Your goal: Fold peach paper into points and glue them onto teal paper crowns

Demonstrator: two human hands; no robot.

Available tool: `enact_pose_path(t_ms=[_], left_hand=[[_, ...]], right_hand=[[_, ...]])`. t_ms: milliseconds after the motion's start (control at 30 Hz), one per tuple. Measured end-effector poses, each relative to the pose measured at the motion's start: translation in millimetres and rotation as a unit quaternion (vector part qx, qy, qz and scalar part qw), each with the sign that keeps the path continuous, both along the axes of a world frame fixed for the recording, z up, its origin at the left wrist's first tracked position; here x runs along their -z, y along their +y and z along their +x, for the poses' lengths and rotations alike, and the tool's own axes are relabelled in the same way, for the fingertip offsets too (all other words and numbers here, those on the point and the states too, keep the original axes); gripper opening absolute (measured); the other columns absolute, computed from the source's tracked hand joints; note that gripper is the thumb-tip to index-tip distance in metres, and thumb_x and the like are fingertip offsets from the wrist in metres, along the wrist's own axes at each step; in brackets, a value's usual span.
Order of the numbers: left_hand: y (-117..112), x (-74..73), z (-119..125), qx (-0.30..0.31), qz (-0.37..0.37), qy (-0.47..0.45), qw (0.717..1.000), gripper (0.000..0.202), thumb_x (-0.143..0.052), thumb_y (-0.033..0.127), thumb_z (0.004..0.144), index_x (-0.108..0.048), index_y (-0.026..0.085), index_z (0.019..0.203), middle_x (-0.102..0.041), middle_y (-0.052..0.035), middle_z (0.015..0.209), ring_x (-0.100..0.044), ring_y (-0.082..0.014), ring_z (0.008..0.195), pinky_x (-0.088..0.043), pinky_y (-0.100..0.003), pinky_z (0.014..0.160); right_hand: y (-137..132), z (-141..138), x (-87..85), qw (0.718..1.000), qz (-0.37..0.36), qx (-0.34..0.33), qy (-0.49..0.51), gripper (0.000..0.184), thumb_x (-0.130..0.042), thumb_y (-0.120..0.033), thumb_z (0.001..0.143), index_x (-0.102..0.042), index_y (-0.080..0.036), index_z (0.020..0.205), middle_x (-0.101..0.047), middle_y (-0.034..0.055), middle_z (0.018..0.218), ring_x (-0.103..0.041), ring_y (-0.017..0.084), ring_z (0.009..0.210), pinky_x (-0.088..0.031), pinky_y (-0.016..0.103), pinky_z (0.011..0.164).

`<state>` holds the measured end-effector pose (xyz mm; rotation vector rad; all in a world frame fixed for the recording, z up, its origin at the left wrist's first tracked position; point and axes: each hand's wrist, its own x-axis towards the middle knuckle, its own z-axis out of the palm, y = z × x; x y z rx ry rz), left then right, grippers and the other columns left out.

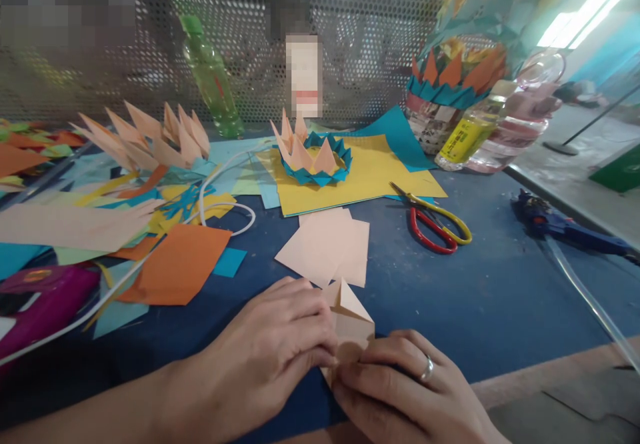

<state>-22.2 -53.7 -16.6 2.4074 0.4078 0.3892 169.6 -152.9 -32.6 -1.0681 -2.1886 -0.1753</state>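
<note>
A partly folded sheet of peach origami paper lies at the near edge of the blue table, its top corner pointing away from me. My left hand presses on its left side, fingers curled together and thumb near the lower fold. From the right, my right hand, with a ring on one finger, pinches the paper's lower end. Just beyond lie loose peach square sheets. Farther back, a small ring of teal and peach folded points rests on yellow paper.
Scissors with red and yellow handles lie right of the sheets. A blue glue gun is farther right. Paper scraps, an orange sheet and a white cable cover the left. Bottles and a folded-paper basket stand along the back.
</note>
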Motion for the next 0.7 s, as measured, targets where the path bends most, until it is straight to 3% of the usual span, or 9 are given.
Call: enact_pose_path(t_ms=[300,467,700], left_hand=[[-1.0,0.3,-1.2,-0.006,0.016,0.01,1.0,0.021,-0.044,0.007,0.093,-0.058,0.021,0.086,-0.062,0.0001,0.092,-0.053,-0.015,0.09,-0.038,-0.032,0.091],[-2.1,2.4,-2.8,-0.01,0.023,0.007,1.0,0.02,-0.045,0.007,0.093,-0.058,0.022,0.092,-0.062,-0.0001,0.097,-0.054,-0.0157,0.096,-0.037,-0.033,0.097],[-6.9,3.1,-5.6,-0.057,0.122,0.009,0.991,0.021,-0.044,0.013,0.095,-0.056,0.02,0.111,-0.064,-0.0036,0.107,-0.055,-0.0178,0.098,-0.044,-0.031,0.089]], right_hand=[[-3.2,0.0,14.5,0.999,0.011,0.007,0.034,0.022,-0.052,-0.011,0.095,-0.073,-0.018,0.094,-0.076,-0.0015,0.093,-0.066,0.012,0.088,-0.049,0.025,0.065],[-0.8,-0.5,8.3,0.999,0.017,0.008,0.027,0.027,-0.047,-0.012,0.097,-0.072,-0.018,0.102,-0.077,-0.0012,0.093,-0.066,0.012,0.085,-0.051,0.024,0.068],[6.6,-6.0,1.6,0.999,0.005,0.028,0.02,0.018,-0.062,-0.007,0.086,-0.073,-0.02,0.081,-0.076,-0.0062,0.081,-0.065,0.008,0.07,-0.05,0.023,0.059]])
